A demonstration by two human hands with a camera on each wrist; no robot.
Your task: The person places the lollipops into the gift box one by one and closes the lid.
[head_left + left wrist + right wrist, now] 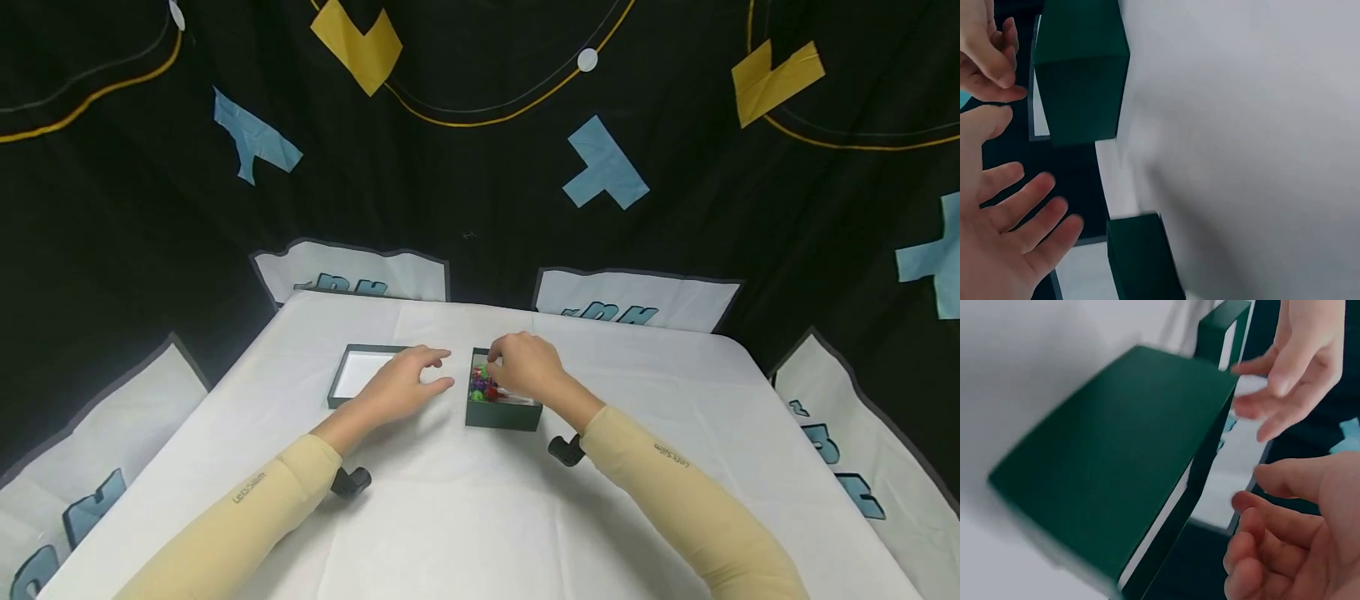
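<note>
A dark green box [501, 416] stands without its cover on the table. In it lie several small, round, shiny red, green and purple things [480, 383], with pale thin sticks beside them. Over the box hovers my right hand [528, 367], fingers bent and thumb apart from the index finger; nothing shows between them in the right wrist view. My left hand [401, 385] is held in the air left of the box, fingers spread and holding nothing. Behind it, partly covered by it, is a shallow green lid [363, 375], white inside turned up.
A white cloth [450, 517] covers the table. Beyond its far edge hangs a black curtain [480, 208] with blue and yellow tape pieces. Dark wrist devices [351, 482] hang under both sleeved forearms.
</note>
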